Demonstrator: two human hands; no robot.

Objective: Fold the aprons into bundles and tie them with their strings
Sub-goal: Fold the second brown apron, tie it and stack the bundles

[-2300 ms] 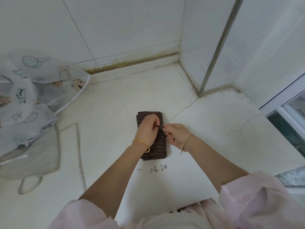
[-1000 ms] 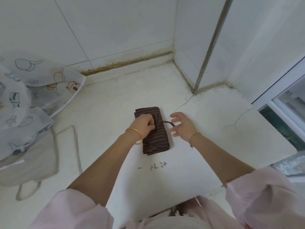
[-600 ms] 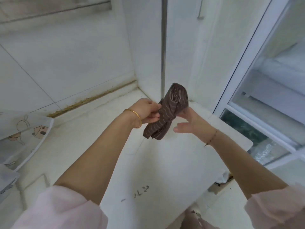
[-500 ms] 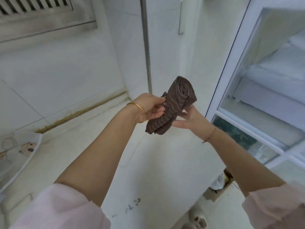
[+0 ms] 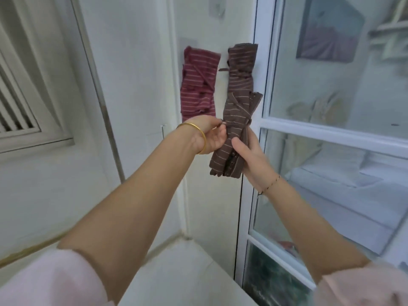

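Both hands hold my tied brown bundle [image 5: 234, 133] upright at frame centre: left hand [image 5: 210, 135] pinches its string, right hand [image 5: 249, 155] grips its lower half, below two bundles on the wall [image 5: 136, 62].

A brown apron bundle [image 5: 237, 111] with thin pale stripes is rolled long and narrow and held upright in mid-air, leaning slightly; its own string [image 5: 244, 124] is wound round its middle; the left hand [image 5: 212, 135] pinches it at the string; the right hand [image 5: 249, 155] grips its lower half; just above, a second brown bundle [image 5: 241, 67] hangs tied against the wall [image 5: 136, 62]; left of that hangs a red striped bundle [image 5: 198, 85].
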